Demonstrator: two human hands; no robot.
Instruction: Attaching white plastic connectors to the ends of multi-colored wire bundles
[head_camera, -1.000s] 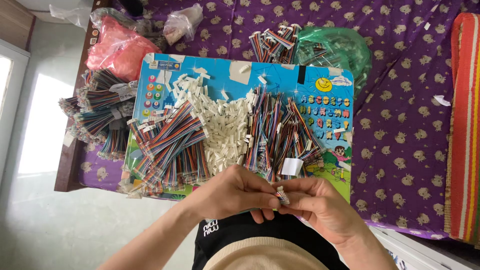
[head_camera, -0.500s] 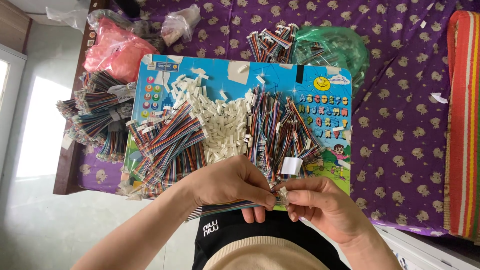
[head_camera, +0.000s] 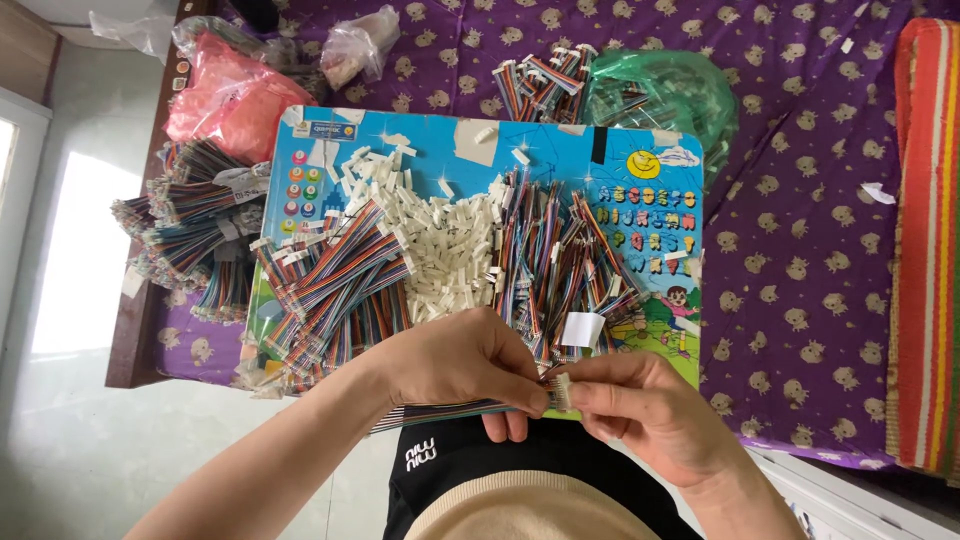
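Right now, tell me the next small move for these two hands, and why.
Probably press the wire ends further into the white connector. The left hand pinches the ribbon cable right at the connector, and the right hand braces it from the other side, so the two parts meet between the fingertips.

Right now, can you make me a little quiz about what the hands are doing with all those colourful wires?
1. True or false: the left hand holds a bunch of striped ribbon wires.
2. What small thing does the right hand pinch at the wire ends? A) a white plastic connector B) a red button C) a spoon
3. Fill in: the heap of loose white connectors lies on a colourful ____ board.

Key: 1 true. 2 A, the white plastic connector. 3 alphabet.
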